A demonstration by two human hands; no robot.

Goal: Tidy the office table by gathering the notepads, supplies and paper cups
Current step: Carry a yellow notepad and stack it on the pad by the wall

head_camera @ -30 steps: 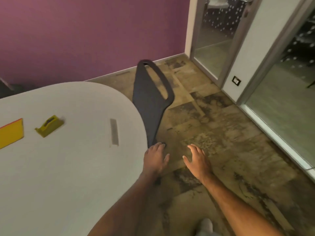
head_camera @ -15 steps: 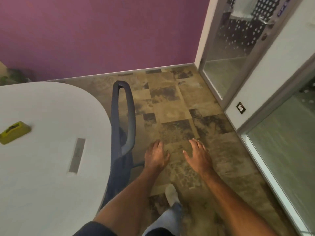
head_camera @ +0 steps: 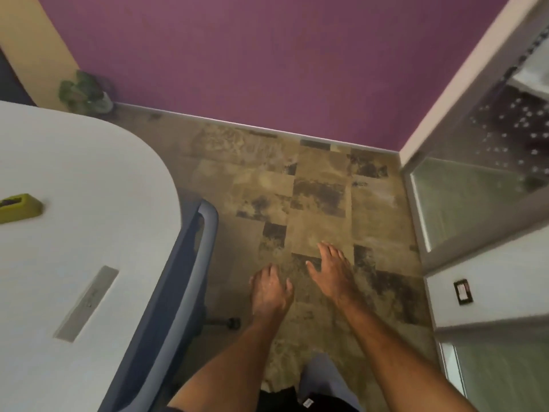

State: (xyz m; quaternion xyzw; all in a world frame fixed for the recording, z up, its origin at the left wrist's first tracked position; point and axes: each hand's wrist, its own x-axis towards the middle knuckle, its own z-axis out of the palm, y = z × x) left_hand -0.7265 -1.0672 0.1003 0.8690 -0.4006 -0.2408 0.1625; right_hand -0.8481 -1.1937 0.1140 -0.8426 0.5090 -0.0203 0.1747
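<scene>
The white oval table (head_camera: 89, 179) fills the left of the head view. A yellow-green desk supply (head_camera: 18, 208), shaped like a small dispenser, lies at its left edge, partly cut off by the frame. My left hand (head_camera: 271, 288) and my right hand (head_camera: 332, 272) hover over the tiled floor, right of the table. Both are empty with fingers loosely spread. No notepads or paper cups are in view.
A dark blue office chair (head_camera: 175, 292) is tucked against the table's right edge. A grey cable hatch (head_camera: 86, 303) is set in the tabletop. The purple wall (head_camera: 252, 63) stands ahead, a potted plant (head_camera: 84, 92) in the corner, and glass doors (head_camera: 475, 185) at right.
The view has swung right and forward along the table's end. The orange-yellow notepad has left the frame, the chair now sits nearer on my left, and both hands stay empty.
</scene>
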